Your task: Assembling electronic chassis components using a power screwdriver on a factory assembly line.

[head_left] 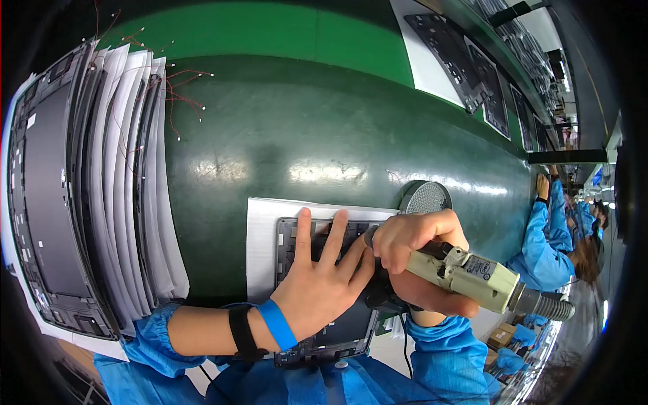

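Observation:
My left hand (314, 290) lies flat with its fingers spread over a dark laptop-like casing (287, 246), pressing on its upper part. Wrapped in the grip of my right hand (422, 250) is a cream electric screwdriver (476, 277), held tilted with its cord end to the lower right. Its front end points down toward the casing, close beside my left fingertips; the bit itself is hidden behind my hands. Under the casing a white sheet (261, 236) shows at the left and top. A shallow round metal dish (426, 196) with a dimpled inside stands just beyond my right hand.
A tall stack of dark casings (50, 196) interleaved with white sheets (158, 202) fills the left side, thin red wires (172, 94) sticking out. More dark panels (445, 57) lie at the far right below a shelf (479, 27). A co-worker's blue sleeve (536, 233) rests along the green bench (270, 121).

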Demonstrator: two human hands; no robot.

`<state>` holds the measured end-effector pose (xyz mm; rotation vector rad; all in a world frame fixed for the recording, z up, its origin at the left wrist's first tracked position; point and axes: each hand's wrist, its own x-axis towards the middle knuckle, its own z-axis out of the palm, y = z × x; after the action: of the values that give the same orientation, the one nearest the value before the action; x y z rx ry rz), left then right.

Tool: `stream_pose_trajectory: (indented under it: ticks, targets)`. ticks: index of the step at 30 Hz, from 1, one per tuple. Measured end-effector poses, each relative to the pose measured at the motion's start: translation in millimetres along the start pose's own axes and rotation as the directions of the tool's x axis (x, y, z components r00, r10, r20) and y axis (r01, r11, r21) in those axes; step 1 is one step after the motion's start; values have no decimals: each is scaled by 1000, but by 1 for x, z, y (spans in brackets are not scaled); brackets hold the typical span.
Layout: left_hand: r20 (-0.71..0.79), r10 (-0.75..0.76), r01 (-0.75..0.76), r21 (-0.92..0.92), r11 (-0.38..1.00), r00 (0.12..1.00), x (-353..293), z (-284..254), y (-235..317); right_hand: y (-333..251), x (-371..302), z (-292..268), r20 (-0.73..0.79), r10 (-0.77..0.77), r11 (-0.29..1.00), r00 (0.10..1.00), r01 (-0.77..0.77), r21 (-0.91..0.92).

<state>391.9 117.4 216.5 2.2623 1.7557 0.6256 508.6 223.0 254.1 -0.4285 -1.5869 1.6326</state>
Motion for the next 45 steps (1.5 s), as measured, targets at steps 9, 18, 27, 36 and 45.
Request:
stream_pose_trajectory:
  ticks: [9, 18, 27, 36, 45]
  targets:
    - [44, 16, -20, 100, 995, 999, 4, -20, 9, 3, 2, -19, -193, -60, 952, 979, 114, 284]
    - [478, -241, 501, -864, 44, 845, -98, -91, -5, -49, 18, -221, -395, 65, 817, 916, 178, 548]
    - [798, -83, 773, -600, -207, 597, -183, -72, -31, -29, 14, -240, -433, 317, 581, 844, 188, 792]
    - [754, -208, 673, -653, -347, 624, -140, -44, 44, -12, 11, -245, -455, 359, 564, 815, 199, 802]
    - [633, -453, 568, -770, -290, 627, -117, -217, 50, -12, 9, -248, -483, 298, 611, 823, 224, 759]
